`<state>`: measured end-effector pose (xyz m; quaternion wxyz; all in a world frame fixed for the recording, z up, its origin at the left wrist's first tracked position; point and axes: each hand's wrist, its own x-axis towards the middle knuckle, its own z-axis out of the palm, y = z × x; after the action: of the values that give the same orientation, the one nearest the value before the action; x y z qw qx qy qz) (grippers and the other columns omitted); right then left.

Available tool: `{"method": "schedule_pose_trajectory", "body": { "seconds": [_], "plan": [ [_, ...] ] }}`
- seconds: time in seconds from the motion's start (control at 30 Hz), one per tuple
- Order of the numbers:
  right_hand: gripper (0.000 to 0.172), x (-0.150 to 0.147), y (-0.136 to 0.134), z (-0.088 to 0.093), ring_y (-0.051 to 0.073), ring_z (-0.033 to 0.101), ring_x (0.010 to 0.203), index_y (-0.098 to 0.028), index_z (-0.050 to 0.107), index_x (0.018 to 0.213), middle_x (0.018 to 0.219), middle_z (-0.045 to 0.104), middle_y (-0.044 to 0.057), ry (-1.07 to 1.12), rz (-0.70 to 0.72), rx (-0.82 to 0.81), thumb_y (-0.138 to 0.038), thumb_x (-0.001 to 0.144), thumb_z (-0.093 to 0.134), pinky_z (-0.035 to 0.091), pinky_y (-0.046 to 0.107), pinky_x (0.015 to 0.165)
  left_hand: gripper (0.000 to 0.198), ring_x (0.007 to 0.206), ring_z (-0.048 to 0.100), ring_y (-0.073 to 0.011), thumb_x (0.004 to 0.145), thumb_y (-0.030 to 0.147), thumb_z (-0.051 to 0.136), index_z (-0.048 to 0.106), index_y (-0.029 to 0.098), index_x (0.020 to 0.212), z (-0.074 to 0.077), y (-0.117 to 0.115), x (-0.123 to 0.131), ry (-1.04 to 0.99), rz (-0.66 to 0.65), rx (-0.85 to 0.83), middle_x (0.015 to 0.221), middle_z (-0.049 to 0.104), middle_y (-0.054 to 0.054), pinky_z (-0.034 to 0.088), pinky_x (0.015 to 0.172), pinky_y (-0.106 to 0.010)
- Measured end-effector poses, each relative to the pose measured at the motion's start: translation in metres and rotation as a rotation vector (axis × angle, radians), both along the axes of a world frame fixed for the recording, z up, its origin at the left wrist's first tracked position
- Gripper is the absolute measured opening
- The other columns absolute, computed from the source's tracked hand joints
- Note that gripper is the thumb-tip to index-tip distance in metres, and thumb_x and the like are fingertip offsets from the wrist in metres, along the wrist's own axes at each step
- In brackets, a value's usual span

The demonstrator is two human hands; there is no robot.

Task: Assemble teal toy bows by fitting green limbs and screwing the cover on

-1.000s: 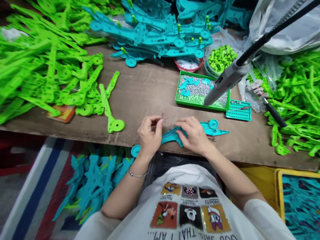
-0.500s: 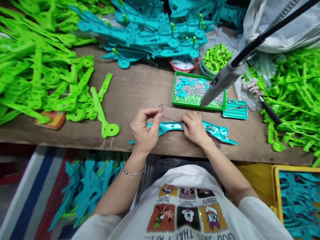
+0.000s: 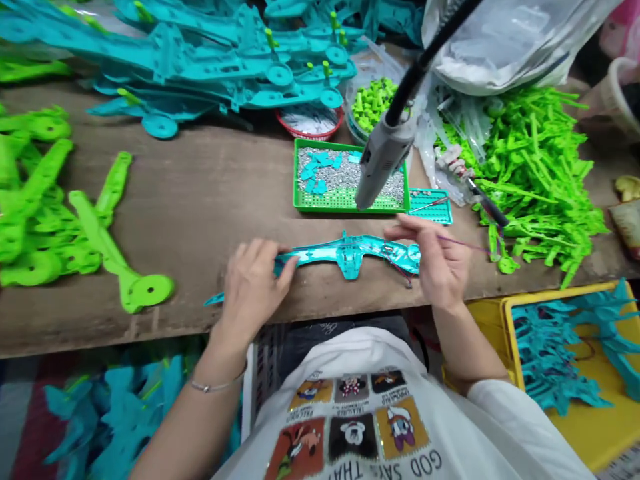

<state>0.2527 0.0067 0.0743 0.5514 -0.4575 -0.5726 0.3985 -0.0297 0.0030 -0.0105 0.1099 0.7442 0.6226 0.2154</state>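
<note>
With our left hand (image 3: 257, 280) we clamp the left part of a teal bow-shaped plastic shell (image 3: 351, 259), which lies on the brown tabletop (image 3: 225, 173) between us and the green tray (image 3: 325, 208). Our right hand (image 3: 443, 267), fingers together at the shell's right end, pinches a thin purple wire (image 3: 465, 244).

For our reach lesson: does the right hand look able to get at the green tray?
Probably yes: the green tray looks open at left, though the hanging tool overlaps its right part and the right hand holds a wire.
</note>
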Motion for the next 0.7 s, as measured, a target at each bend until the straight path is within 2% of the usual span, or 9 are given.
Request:
{"method": "schedule_pose_trajectory", "body": {
  "seconds": [0.07,0.17,0.4,0.53,0.63,0.7],
  "plan": [
    [0.030,0.023,-0.009,0.014,0.020,0.078,0.087,-0.023,0.075,0.114,0.095,0.080,0.003,0.046,-0.131,0.059,-0.043,0.103,0.055,0.062,0.038,0.084,0.023,0.097,0.060,-0.0300,0.099,0.041,0.052,0.064,0.022,0.100,-0.006,0.003,-0.007,0.158,0.014,-0.068,0.098,0.066,-0.010,0.045,0.086,-0.041],
    [0.031,0.054,-0.018,0.025,0.020,0.077,0.076,-0.020,0.077,0.104,0.085,0.078,0.004,0.069,-0.318,0.125,-0.047,0.099,0.060,0.064,0.039,0.076,0.024,0.097,0.059,-0.0324,0.095,0.039,0.054,0.065,0.020,0.105,-0.005,0.009,-0.005,0.250,0.023,-0.147,0.102,0.068,-0.011,0.042,0.082,-0.042],
    [0.033,0.119,-0.036,0.028,0.012,0.065,0.054,-0.021,0.072,0.095,0.064,0.064,-0.004,0.296,-0.733,0.130,-0.046,0.099,0.052,0.059,0.029,0.059,0.029,0.096,0.060,-0.0346,0.097,0.040,0.045,0.065,0.020,0.100,0.002,0.018,0.006,0.351,0.021,-0.177,0.100,0.068,-0.012,0.037,0.076,-0.043],
    [0.037,0.161,-0.040,0.014,0.012,0.059,0.049,-0.021,0.069,0.095,0.059,0.059,-0.006,0.402,-0.881,0.056,-0.044,0.103,0.041,0.055,0.028,0.054,0.033,0.100,0.062,-0.0334,0.101,0.041,0.042,0.064,0.019,0.108,-0.001,0.013,0.009,0.363,0.051,-0.109,0.104,0.070,-0.012,0.037,0.080,-0.043],
    [0.037,0.193,-0.040,-0.008,0.015,0.065,0.058,-0.019,0.068,0.097,0.067,0.066,-0.001,0.357,-0.897,-0.205,-0.046,0.103,0.043,0.056,0.031,0.060,0.033,0.099,0.062,-0.0336,0.101,0.040,0.041,0.065,0.018,0.108,-0.003,0.011,0.012,0.376,0.072,-0.095,0.099,0.072,-0.013,0.036,0.086,-0.045],
    [0.030,0.210,-0.042,-0.023,0.016,0.069,0.066,-0.019,0.066,0.097,0.077,0.070,0.002,0.363,-0.876,-0.384,-0.045,0.099,0.051,0.055,0.032,0.063,0.030,0.101,0.061,-0.0341,0.100,0.037,0.043,0.066,0.019,0.105,-0.003,0.011,0.014,0.374,0.057,-0.104,0.100,0.072,-0.013,0.035,0.089,-0.046]
  ]
}}
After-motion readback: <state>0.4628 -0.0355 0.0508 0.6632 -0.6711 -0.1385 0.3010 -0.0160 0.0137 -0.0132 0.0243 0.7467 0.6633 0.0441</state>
